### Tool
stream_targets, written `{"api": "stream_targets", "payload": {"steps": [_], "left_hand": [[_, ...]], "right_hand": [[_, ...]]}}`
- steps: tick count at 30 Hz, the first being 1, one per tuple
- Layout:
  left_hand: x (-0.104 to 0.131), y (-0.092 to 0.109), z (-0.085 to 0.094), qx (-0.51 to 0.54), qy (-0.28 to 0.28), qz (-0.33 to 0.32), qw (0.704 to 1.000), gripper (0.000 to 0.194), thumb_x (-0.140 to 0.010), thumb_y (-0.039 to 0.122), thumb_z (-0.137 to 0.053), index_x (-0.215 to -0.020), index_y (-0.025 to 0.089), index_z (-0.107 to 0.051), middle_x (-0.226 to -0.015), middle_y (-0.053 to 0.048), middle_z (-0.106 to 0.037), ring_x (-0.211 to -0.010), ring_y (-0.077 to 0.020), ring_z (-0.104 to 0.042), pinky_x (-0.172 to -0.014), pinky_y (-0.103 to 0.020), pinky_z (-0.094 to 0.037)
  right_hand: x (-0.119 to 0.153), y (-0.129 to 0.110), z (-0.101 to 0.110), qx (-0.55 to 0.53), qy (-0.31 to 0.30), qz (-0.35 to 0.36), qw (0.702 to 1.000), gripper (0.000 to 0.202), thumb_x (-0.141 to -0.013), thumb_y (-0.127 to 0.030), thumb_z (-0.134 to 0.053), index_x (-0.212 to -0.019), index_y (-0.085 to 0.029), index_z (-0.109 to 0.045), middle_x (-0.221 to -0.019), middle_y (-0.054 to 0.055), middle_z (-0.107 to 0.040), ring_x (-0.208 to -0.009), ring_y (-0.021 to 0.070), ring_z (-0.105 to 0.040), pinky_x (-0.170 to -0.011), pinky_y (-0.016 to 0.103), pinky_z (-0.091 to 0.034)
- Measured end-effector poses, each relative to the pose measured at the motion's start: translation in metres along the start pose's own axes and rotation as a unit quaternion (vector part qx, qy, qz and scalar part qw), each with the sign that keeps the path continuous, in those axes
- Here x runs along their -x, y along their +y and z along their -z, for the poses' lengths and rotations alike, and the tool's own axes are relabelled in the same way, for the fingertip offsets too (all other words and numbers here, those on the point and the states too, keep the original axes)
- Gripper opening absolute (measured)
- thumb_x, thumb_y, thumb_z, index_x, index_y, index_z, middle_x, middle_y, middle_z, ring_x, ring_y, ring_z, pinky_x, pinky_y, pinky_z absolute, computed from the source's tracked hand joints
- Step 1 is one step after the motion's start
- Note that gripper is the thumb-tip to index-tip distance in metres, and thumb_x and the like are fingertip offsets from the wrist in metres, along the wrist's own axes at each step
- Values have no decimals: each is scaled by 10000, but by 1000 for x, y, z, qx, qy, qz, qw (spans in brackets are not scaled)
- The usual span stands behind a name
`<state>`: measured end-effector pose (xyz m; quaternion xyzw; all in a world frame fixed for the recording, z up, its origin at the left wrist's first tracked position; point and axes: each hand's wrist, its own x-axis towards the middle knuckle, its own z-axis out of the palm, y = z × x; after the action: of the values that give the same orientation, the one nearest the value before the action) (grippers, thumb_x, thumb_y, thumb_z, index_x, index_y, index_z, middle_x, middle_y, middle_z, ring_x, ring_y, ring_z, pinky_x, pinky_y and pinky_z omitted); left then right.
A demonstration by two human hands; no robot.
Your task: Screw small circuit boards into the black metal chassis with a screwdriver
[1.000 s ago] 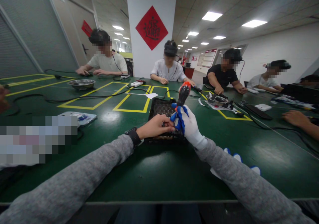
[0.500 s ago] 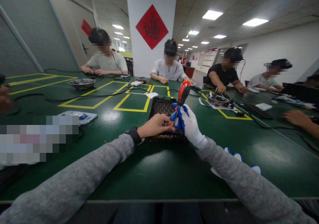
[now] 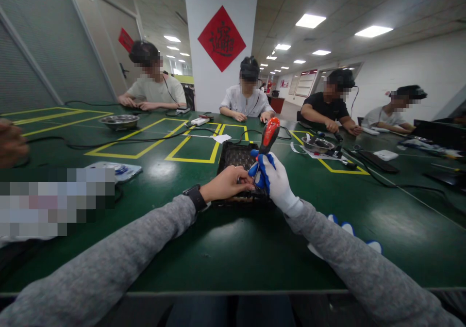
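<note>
My right hand (image 3: pixel 279 180), in a white glove with blue finger coating, is closed around a screwdriver (image 3: pixel 270 135). The red and black handle points up, and the thin shaft slants down toward my left fingers. My left hand (image 3: pixel 229 180) is bare, with a dark band on the wrist. Its fingers are pinched together by the shaft's lower end; whatever sits between them is too small and covered to make out. Both hands are over a black plastic crate (image 3: pixel 233 155) with a latticed inside, its right part hidden behind the glove.
Another blue-and-white glove (image 3: pixel 347 229) lies partly under my right forearm. On the green table (image 3: pixel 174 264) are a metal bowl (image 3: pixel 119 122) at the left, another bowl (image 3: pixel 317 145) at the right, a paper scrap (image 3: pixel 221 138) and black cables. Several people sit around it.
My hands and the screwdriver hold nearly the same pose. A co-worker's hand at the right edge has gone out of view, and one at the left edge has come further in.
</note>
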<state>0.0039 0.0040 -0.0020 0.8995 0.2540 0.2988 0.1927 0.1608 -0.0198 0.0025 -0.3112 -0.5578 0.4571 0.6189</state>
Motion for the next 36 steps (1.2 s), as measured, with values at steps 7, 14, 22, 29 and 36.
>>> {"api": "stream_targets", "payload": {"steps": [7, 14, 22, 29, 36], "left_hand": [[0, 3, 1, -15, -3, -10, 1000, 247, -812, 360, -551, -791, 135, -650, -740, -22, -624, -692, -113, -533, -680, -224, -385], [0, 1, 0, 2, -7, -11, 1000, 217, -800, 339, -576, -767, 139, -654, -742, -23, -632, -697, -115, -539, -678, -218, -386], [-1, 2, -2, 45, -6, 2, 999, 255, -790, 375, -574, -755, 123, -593, -697, -4, -586, -650, -105, -518, -630, -206, -397], [0, 0, -1, 38, -15, -25, 999, 187, -829, 283, -526, -787, 123, -612, -771, -28, -626, -729, -117, -553, -706, -219, -409], [0, 1, -2, 25, -4, -4, 1000, 260, -784, 381, -584, -750, 124, -595, -688, -7, -594, -641, -103, -526, -624, -205, -398]], "right_hand": [[-1, 3, 1, -16, 0, 2, 1000, 380, -786, -494, -534, -1026, -200, -566, -587, -54, -553, -422, 51, -459, -405, 165, -383], [-1, 3, 0, -19, -5, -5, 1000, 365, -797, -473, -535, -1035, -198, -561, -595, -49, -556, -436, 58, -485, -403, 163, -391], [-1, 2, 1, -19, -2, -4, 1000, 362, -800, -462, -538, -1051, -203, -559, -592, -50, -555, -420, 50, -467, -393, 158, -386], [-2, 4, 3, -11, -10, -1, 1000, 364, -809, -466, -524, -1054, -200, -558, -602, -48, -554, -411, 48, -458, -380, 159, -374], [-1, 3, 2, -24, -5, -4, 1000, 356, -800, -464, -539, -1048, -209, -552, -596, -51, -554, -424, 51, -470, -389, 155, -378]]}}
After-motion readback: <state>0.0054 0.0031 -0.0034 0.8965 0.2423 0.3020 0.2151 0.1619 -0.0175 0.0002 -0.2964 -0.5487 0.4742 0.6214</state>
